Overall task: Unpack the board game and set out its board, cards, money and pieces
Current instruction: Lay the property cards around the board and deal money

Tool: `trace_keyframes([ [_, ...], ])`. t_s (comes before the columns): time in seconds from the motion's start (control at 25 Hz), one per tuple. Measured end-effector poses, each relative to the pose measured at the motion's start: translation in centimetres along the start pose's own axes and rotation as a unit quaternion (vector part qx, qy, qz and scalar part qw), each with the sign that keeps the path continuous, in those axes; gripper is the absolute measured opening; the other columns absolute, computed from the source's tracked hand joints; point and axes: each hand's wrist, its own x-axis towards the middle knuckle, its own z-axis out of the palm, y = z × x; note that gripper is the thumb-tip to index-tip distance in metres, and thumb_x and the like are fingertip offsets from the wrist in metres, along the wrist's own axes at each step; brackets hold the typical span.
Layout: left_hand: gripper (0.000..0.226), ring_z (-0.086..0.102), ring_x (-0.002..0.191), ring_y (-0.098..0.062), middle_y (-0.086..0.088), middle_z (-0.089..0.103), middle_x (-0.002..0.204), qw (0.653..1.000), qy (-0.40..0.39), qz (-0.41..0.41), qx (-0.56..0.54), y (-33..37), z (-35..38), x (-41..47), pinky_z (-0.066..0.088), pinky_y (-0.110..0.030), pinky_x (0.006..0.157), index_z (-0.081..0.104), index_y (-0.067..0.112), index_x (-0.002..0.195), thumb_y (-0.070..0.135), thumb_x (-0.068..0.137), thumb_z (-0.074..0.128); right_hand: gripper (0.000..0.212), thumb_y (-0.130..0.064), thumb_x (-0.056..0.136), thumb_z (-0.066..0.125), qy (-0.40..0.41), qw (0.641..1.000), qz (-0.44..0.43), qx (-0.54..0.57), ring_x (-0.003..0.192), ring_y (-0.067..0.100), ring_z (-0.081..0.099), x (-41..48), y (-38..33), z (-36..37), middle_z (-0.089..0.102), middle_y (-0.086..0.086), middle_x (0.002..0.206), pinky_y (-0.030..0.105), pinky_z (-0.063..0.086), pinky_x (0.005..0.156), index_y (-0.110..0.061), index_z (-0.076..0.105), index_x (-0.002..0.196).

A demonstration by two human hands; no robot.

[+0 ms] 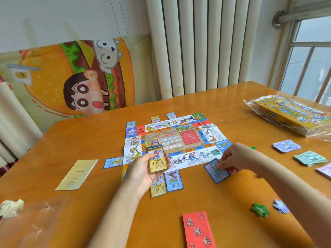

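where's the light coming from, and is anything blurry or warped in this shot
Head view: daylight enters from the barred window at right, leaving a pale sheen on the glossy orange wooden table; the wide lens bows the white ribbed radiator; the right hand and its blue-bordered card are slightly smeared; the clear plastic wrapper is soft.

Soft window daylight, warped edges

This looks like a room in a home. A glossy wooden desk carries a paper game board. Behind it stands a tall white radiator at twelve o'clock. A cartoon burger cloth hangs at ten o'clock, a barred window shows at two, and a curtain falls at nine.
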Motion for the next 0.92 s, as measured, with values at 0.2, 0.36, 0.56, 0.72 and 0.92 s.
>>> trace_keyframes([
  [0.2, 0.024, 0.067, 0.068, -0.031, -0.025, 0.067, 0.084, 1.0, -0.005, -0.008, 0.02, -0.15, -0.25, 0.22, 0.059, -0.038, 0.061, 0.054, -0.008, 0.105, 0.003, 0.097, 0.034, 0.026, -0.03, 0.077, 0.078, 0.019, 0.998, 0.002, -0.06, 0.045, 0.005, 0.053, 0.42, -0.19, 0.69, 0.059, -0.007, 0.047, 0.016, 0.038, 0.047, -0.015, 0.058, 0.07],
  [0.36, 0.026, 0.069, 0.067, -0.029, -0.025, 0.068, 0.083, 0.999, -0.011, -0.014, 0.042, -0.23, -0.21, 0.21, 0.06, -0.036, 0.058, 0.052, -0.009, 0.113, 0.001, 0.096, 0.035, 0.031, -0.036, 0.08, 0.073, -0.004, 0.995, 0.003, -0.104, 0.049, 0.005, 0.051, 0.36, -0.24, 0.78, 0.06, -0.008, 0.055, 0.017, 0.036, 0.048, -0.016, 0.055, 0.067],
  [0.56, 0.023, 0.069, 0.065, -0.029, -0.026, 0.068, 0.082, 0.998, -0.014, -0.024, 0.054, -0.53, 0.13, -0.13, 0.059, -0.036, 0.053, 0.051, -0.007, 0.111, -0.001, 0.096, 0.035, 0.029, -0.035, 0.084, 0.07, -0.001, 0.993, -0.003, -0.12, 0.051, 0.005, 0.051, 0.29, -0.41, 0.64, 0.06, -0.008, 0.058, 0.017, 0.037, 0.05, -0.017, 0.054, 0.068],
  [0.72, 0.022, 0.069, 0.067, -0.031, -0.028, 0.068, 0.086, 0.998, -0.017, -0.027, 0.058, -0.34, 0.17, -0.32, 0.059, -0.037, 0.053, 0.051, -0.007, 0.11, -0.001, 0.096, 0.035, 0.03, -0.037, 0.084, 0.069, -0.008, 0.992, 0.0, -0.122, 0.051, 0.006, 0.052, 0.36, -0.34, 0.59, 0.061, -0.006, 0.059, 0.017, 0.038, 0.051, -0.015, 0.056, 0.07],
  [0.92, 0.023, 0.069, 0.069, -0.031, -0.028, 0.068, 0.087, 0.997, -0.023, -0.03, 0.066, -0.27, 0.14, -0.43, 0.058, -0.036, 0.053, 0.052, -0.007, 0.111, -0.002, 0.096, 0.036, 0.029, -0.037, 0.084, 0.069, -0.011, 0.994, 0.003, -0.109, 0.05, 0.005, 0.051, 0.19, -0.48, 0.43, 0.062, -0.006, 0.059, 0.017, 0.039, 0.051, -0.015, 0.057, 0.07],
])
